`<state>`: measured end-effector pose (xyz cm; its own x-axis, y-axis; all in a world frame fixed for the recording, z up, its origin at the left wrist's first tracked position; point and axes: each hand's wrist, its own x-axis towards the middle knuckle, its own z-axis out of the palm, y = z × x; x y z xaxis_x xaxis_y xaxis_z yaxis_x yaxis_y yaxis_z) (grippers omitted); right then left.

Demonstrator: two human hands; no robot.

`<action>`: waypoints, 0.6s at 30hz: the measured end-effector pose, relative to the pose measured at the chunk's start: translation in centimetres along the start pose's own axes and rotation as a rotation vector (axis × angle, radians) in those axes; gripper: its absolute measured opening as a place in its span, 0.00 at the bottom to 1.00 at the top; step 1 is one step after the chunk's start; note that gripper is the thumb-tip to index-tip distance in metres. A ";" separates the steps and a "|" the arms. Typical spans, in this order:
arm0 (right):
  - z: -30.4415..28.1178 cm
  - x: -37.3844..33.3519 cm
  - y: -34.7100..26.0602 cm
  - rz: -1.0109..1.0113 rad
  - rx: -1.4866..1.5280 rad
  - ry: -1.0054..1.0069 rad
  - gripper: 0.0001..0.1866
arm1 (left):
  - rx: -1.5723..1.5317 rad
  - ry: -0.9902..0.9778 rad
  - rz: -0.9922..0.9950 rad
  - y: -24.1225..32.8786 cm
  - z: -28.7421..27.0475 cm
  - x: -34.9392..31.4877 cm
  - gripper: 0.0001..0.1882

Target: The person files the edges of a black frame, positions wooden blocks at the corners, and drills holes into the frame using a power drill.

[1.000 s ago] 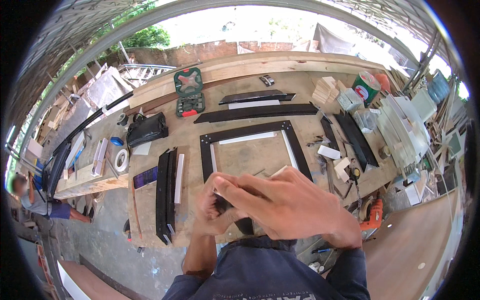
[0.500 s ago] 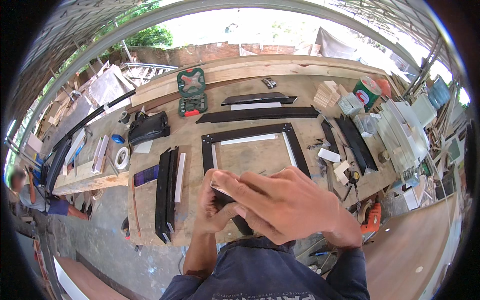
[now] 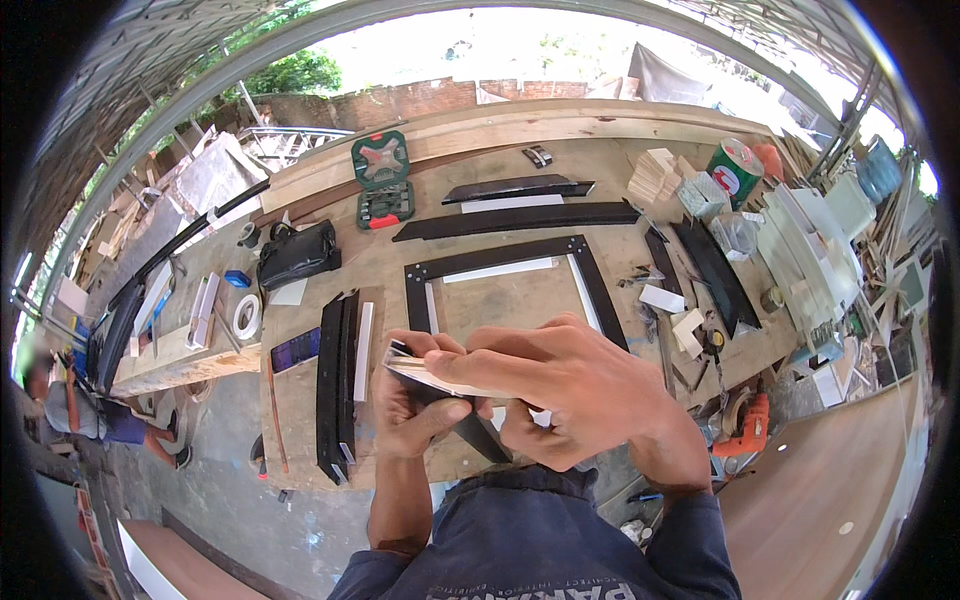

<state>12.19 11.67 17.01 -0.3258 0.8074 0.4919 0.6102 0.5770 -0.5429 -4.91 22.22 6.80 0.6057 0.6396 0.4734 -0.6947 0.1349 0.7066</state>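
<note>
My left hand (image 3: 412,412) is closed around a short black piece with a pale, layered-looking edge (image 3: 432,371), raised above the near side of the workbench. My right hand (image 3: 585,390) reaches across from the right, its bent fingers pressed on the pale edge; its fingertips are partly hidden. Below the hands a black bar (image 3: 480,437) slants toward my body; I cannot tell whether it joins the held piece. Behind them lies a black rectangular frame (image 3: 497,256) with white inner strips and screws at its far corners. My hands cover its near part.
Black profiles lie left (image 3: 338,390), behind (image 3: 520,221) and right (image 3: 715,275) of the frame. A green tool case (image 3: 384,205), black bag (image 3: 299,254), phone (image 3: 296,348), tape measure (image 3: 712,342) and green can (image 3: 735,172) surround them. An orange drill (image 3: 750,420) hangs at the right edge. Another person (image 3: 85,405) stands far left.
The held piece and my left hand have shifted slightly left, showing more of the pale edge. My right hand has moved a little left and down, its fingers still on the piece.
</note>
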 end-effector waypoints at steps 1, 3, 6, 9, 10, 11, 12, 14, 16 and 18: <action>0.0 -0.2 0.1 0.026 0.024 -0.004 0.38 | 0.034 0.031 0.010 -0.1 0.1 0.0 0.30; 0.4 -0.2 1.2 -0.017 0.092 0.107 0.44 | 0.121 0.067 0.012 0.5 -0.2 -0.2 0.30; -0.1 -2.3 4.4 0.137 0.187 0.319 0.43 | 0.124 0.110 0.020 0.8 -1.5 -1.1 0.33; 0.4 -7.4 11.5 0.366 0.307 0.790 0.29 | 0.180 0.178 -0.022 0.5 -3.7 -3.0 0.27; 0.9 -11.2 15.4 0.641 0.270 0.838 0.23 | 0.151 0.169 -0.029 -0.8 -3.5 -3.4 0.22; 2.4 -14.8 18.8 0.748 0.019 0.734 0.20 | 0.137 0.164 -0.030 -1.8 -3.3 -3.9 0.18; 4.0 -17.8 21.7 0.838 -0.227 0.621 0.17 | 0.192 0.175 -0.101 -3.2 -3.9 -5.0 0.16; 7.2 -22.3 25.2 0.979 -0.283 0.272 0.20 | 0.314 0.194 -0.239 -6.6 -5.7 -8.0 0.11; 10.1 -22.5 25.5 1.008 -0.514 0.089 0.26 | 0.222 0.346 -0.252 -9.7 -5.8 -10.3 0.07; 11.5 -21.6 25.4 1.109 -0.560 -0.106 0.40 | 0.127 0.464 -0.202 -10.3 -6.4 -11.1 0.07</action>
<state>26.45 10.27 -15.23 0.5204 0.8458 -0.1172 0.8082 -0.5322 -0.2521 -6.97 18.57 -9.11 0.4676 0.8820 0.0585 -0.5117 0.2161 0.8315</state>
